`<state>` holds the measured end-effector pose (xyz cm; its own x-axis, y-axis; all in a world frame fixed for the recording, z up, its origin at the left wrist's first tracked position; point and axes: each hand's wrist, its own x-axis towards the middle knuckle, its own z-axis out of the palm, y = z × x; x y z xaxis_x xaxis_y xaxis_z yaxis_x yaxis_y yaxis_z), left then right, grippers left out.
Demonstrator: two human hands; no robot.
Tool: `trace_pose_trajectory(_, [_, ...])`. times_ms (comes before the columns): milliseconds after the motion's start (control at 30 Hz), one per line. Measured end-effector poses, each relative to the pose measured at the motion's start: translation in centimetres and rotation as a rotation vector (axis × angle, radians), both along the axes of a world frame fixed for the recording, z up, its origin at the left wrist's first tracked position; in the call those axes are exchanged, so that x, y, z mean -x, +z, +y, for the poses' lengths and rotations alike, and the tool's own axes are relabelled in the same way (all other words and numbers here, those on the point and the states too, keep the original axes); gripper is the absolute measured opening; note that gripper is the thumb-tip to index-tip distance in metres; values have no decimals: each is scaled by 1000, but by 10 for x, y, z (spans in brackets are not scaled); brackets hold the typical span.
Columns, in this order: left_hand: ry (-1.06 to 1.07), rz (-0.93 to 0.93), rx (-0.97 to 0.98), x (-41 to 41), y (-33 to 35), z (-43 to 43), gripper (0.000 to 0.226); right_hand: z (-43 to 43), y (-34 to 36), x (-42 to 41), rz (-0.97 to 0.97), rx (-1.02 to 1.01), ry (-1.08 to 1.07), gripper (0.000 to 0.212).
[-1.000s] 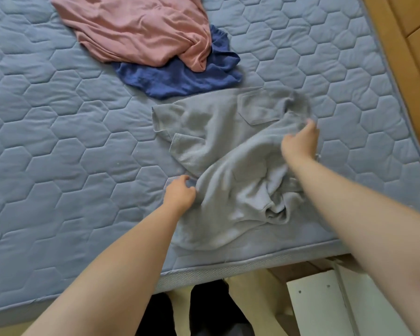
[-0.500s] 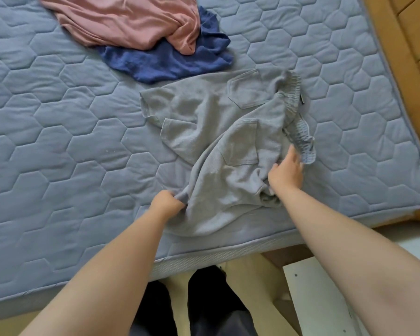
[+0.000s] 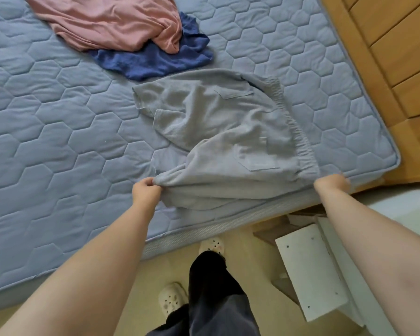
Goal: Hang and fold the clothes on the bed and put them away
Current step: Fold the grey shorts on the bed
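A pair of grey shorts [image 3: 228, 132] with pockets and an elastic waistband lies spread near the bed's front right corner. My left hand [image 3: 144, 191] pinches the hem of the near leg. My right hand [image 3: 331, 184] grips the near end of the waistband at the mattress edge. The cloth is stretched between both hands. Further back lie a pink garment [image 3: 107, 23] and, partly under it, a dark blue garment [image 3: 155, 59], both crumpled.
The blue quilted mattress [image 3: 46, 141] fills most of the view. A wooden bed frame and panelling [image 3: 386, 57] run along the right. A white cabinet part [image 3: 310, 267] stands on the floor at my right. My legs and pale clogs [image 3: 172, 299] are below.
My right hand moved from the middle of the shorts to the waistband's near end. Both hands pulled apart, and the bunched shorts are now stretched out flatter.
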<state>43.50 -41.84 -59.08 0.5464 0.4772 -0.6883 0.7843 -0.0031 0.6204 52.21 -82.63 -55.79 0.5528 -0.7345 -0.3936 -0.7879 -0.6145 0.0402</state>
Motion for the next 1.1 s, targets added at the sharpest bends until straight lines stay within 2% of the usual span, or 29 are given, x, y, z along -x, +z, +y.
trace_pose_trajectory(67, [55,-23,67,13,0,-1,30,12,1,22,34,-51,-49,58])
trace_pose_trajectory(133, [84,-40,75,27,-1,-3,26,36,-2,42,4,-150,-11,56])
trace_pose_trajectory(233, [8,6,171,47,10,-16,23,83,-14,74,-11,-458,-16,48])
trace_pose_trajectory(333, [0,86,348,59,12,-29,29,133,-25,98,-81,-855,-308,47])
trace_pose_trajectory(467, [-68,165,642,77,3,-29,10,183,-35,114,-136,-1177,-638,36])
trace_pose_trajectory(600, [-220,117,713,85,-5,-19,22,201,-28,113,-323,-1329,-807,33])
trace_pose_trajectory(667, [-254,155,740,88,-4,-12,25,186,-27,113,-413,-1309,-893,27])
trace_pose_trajectory(700, [-272,189,723,90,-3,-9,25,175,-28,115,-395,-1224,-898,23])
trace_pose_trajectory(767, [-304,243,579,91,-6,-8,24,153,-32,121,-243,-922,-780,25])
trace_pose_trajectory(833, [-291,239,380,88,-10,-13,25,138,-38,128,-139,-554,-503,39])
trace_pose_trajectory(900, [-218,183,287,80,-15,-19,28,137,-34,128,-218,-352,-191,41])
trace_pose_trajectory(1000, [-121,101,308,63,-23,-29,27,154,-28,118,-425,-313,255,28])
trace_pose_trajectory(1100, [-147,70,289,52,-36,-38,27,185,-37,114,-344,-424,625,11])
